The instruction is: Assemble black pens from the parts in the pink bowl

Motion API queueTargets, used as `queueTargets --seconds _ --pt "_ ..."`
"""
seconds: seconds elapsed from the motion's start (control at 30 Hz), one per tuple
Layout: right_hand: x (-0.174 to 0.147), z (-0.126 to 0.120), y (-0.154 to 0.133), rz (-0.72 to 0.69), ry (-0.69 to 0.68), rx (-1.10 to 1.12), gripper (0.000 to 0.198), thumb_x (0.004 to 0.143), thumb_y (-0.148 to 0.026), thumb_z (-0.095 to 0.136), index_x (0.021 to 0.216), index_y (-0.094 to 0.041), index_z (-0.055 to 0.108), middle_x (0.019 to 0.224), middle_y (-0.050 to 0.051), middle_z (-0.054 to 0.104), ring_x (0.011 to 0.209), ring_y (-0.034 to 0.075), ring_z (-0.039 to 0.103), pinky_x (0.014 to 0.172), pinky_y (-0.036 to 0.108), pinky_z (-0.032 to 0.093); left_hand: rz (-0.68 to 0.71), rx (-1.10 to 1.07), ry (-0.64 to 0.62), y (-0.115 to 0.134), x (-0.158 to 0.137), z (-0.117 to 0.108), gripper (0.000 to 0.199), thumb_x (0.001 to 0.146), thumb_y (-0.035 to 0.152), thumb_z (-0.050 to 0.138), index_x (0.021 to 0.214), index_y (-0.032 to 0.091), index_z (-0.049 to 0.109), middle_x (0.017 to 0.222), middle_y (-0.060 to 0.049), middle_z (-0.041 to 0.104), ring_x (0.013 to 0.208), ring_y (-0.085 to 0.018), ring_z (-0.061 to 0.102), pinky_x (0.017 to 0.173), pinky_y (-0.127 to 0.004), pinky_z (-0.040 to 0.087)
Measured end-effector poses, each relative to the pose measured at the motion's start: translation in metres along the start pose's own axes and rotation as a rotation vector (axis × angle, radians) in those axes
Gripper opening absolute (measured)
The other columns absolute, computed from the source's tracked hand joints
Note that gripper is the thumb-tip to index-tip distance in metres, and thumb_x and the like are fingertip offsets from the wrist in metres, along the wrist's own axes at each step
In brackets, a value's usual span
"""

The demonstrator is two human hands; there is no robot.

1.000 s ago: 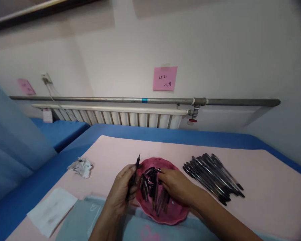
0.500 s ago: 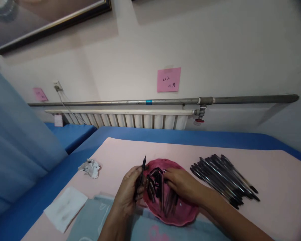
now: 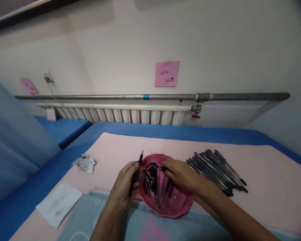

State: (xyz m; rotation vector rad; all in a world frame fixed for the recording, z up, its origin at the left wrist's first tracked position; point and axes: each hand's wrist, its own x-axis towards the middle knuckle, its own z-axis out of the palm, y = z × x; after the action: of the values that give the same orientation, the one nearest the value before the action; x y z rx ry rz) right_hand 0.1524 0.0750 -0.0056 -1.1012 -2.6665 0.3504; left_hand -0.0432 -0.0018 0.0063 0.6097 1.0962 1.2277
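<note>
Pen (image 3: 140, 159) in the left hand (image 3: 126, 182) sits just left of the pink bowl (image 3: 179, 210), its long axis running from near the person to the far side and leaning a little toward the bowl, with the thin tip pointing away. The left hand is closed around its lower part, thumb on top; whether those fingers also touch the bowl's left rim, I cannot tell.

Inside the bowl, short dark caps (image 3: 146, 184) lie jumbled toward its left and far side, so they are the loose pieces closest to the pen and the left hand. Long clear tubes (image 3: 161, 194) fill the middle of the bowl, their long axis also running far to near, roughly in line with the pen.

The right hand (image 3: 180, 173) comes in over the bowl's right rim, fingers bent, fingertips at the far ends of the tubes. It is the nearer hand to those ends; whether it grips a piece there is too small to tell.

Right of the bowl, beyond the right forearm, a fanned pile of pens (image 3: 217, 170) lies on the pink sheet (image 3: 271, 187). Well left of the bowl is a crumpled tissue (image 3: 86, 164).
</note>
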Motion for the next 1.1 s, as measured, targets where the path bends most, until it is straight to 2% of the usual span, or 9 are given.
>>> queueTargets --seconds 0.1,0.23,0.4,0.53,0.63,0.8,0.87,0.97,1.1 --pt "0.001 0.001 0.0 0.0 -0.022 0.011 0.013 0.081 -0.014 0.048 0.082 -0.018 0.06 0.083 0.006 0.065 0.076 0.019 0.059 0.066 0.029 0.043 0.004 0.011 -0.007 0.0 0.0 -0.001 0.028 0.074 0.043 0.062 0.084 0.019 0.05 0.055 0.007 0.046 0.035 0.0 0.027 0.034 -0.014 0.009" --pt "0.003 0.005 0.0 0.057 0.017 -0.07 0.017 0.083 -0.015 0.044 0.084 -0.017 0.062 0.087 0.008 0.065 0.077 0.02 0.059 0.068 0.03 0.043 0.009 0.017 -0.012 -0.001 0.0 0.0 0.027 0.075 0.042 0.061 0.079 0.02 0.048 0.054 0.007 0.047 0.035 0.0 0.028 0.035 -0.015 0.01" --pt "0.009 0.018 -0.005 0.087 -0.051 -0.177 0.023 0.085 -0.016 0.041 0.083 -0.016 0.064 0.085 0.01 0.066 0.073 0.021 0.06 0.064 0.03 0.042 0.005 0.019 -0.022 -0.004 0.002 0.001 0.029 0.073 0.042 0.062 0.074 0.02 0.045 0.055 0.007 0.048 0.035 -0.001 0.028 0.035 -0.015 0.009" --pt "0.01 0.022 -0.01 0.091 0.018 -0.118 0.021 0.082 -0.013 0.043 0.084 -0.015 0.064 0.087 0.011 0.066 0.075 0.021 0.059 0.066 0.031 0.043 -0.001 0.034 -0.039 -0.006 0.002 0.001 0.03 0.073 0.044 0.062 0.072 0.02 0.044 0.053 0.008 0.045 0.034 -0.001 0.027 0.035 -0.016 0.008" --pt "0.008 0.014 -0.011 0.099 0.14 0.124 0.017 0.079 -0.014 0.046 0.083 -0.017 0.063 0.087 0.008 0.065 0.079 0.02 0.058 0.07 0.031 0.043 -0.015 0.023 -0.06 -0.006 0.001 0.002 0.032 0.073 0.045 0.062 0.072 0.02 0.043 0.052 0.008 0.042 0.034 -0.001 0.025 0.036 -0.016 0.009" --pt "0.007 -0.011 -0.017 0.272 0.287 0.867 0.01 0.075 -0.025 0.055 0.079 -0.019 0.062 0.07 -0.002 0.062 0.064 0.014 0.055 0.063 0.027 0.044 -0.046 0.053 -0.112 -0.003 -0.004 0.006 0.031 0.071 0.044 0.064 0.074 0.02 0.046 0.052 0.008 0.044 0.034 -0.001 0.023 0.036 -0.017 0.008" --pt "0.007 -0.018 -0.02 0.299 0.294 1.073 0.013 0.07 -0.028 0.062 0.079 -0.019 0.063 0.068 -0.003 0.061 0.059 0.012 0.052 0.059 0.026 0.042 -0.052 0.085 -0.139 -0.004 -0.005 0.007 0.03 0.071 0.044 0.065 0.075 0.019 0.048 0.049 0.009 0.041 0.033 -0.001 0.021 0.035 -0.017 0.007" --pt "0.006 -0.024 -0.024 0.307 0.262 1.22 0.015 0.065 -0.028 0.067 0.077 -0.018 0.066 0.066 -0.004 0.059 0.057 0.01 0.049 0.058 0.025 0.04 -0.057 0.139 -0.178 -0.005 -0.005 0.007 0.03 0.072 0.045 0.064 0.077 0.018 0.051 0.046 0.009 0.038 0.033 -0.001 0.021 0.035 -0.017 0.008" --pt "0.004 -0.028 -0.027 0.316 0.227 1.277 0.013 0.062 -0.025 0.07 0.072 -0.018 0.066 0.062 -0.005 0.058 0.056 0.009 0.048 0.06 0.025 0.04 -0.069 0.194 -0.195 -0.007 -0.006 0.006 0.03 0.073 0.045 0.063 0.078 0.018 0.054 0.045 0.01 0.036 0.033 -0.002 0.021 0.035 -0.018 0.008"
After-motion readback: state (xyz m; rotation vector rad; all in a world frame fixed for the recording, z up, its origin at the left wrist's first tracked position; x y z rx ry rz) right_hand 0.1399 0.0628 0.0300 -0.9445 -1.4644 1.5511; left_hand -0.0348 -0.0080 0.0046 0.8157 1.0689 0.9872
